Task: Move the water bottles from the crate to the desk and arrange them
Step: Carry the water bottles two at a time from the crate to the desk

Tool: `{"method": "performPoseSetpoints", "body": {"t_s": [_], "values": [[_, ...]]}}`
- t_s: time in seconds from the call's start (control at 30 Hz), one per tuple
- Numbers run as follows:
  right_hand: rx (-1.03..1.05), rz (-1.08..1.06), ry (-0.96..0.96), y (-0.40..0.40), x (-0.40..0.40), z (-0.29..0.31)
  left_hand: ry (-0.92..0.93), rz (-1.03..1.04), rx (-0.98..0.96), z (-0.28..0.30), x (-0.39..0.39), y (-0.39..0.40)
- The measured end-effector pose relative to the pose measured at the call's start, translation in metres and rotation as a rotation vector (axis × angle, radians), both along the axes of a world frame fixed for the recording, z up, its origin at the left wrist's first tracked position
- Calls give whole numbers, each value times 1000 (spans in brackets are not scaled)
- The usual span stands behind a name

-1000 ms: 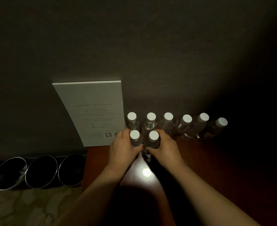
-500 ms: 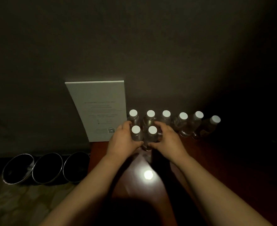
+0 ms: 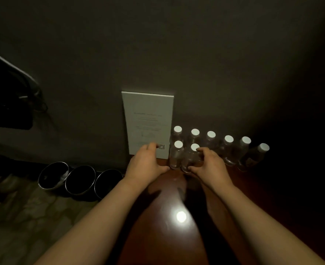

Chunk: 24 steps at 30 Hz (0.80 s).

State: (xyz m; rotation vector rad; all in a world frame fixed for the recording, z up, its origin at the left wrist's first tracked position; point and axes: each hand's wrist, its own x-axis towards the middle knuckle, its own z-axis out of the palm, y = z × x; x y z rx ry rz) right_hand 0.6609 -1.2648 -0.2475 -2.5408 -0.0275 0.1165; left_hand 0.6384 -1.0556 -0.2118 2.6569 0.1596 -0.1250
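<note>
a white card (image 3: 148, 123) with small print leans up against the dark wall (image 3: 196, 54). three round shiny bowls (image 3: 80, 179) sit side by side on the floor (image 3: 24, 217). black cords (image 3: 33, 92) hang at the far left.

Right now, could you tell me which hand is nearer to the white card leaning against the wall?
Left. The left hand overlaps the card's bottom edge, fingers on it or just in front. The right hand is farther right, past the two front bottles.

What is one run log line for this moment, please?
left hand: open, beside front-left clear white-capped water bottle | right hand: around front-right bottle | back row: six bottles
</note>
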Motion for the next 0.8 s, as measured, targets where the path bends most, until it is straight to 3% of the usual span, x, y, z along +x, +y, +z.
{"method": "performPoseSetpoints", "body": {"t_s": [0.37, 0.8], "values": [[-103, 308, 28, 103, -51, 50, -42, 50, 30, 34, -69, 77], [-191, 722, -51, 386, -205, 87, -74, 271, 119, 46, -282, 342]]}}
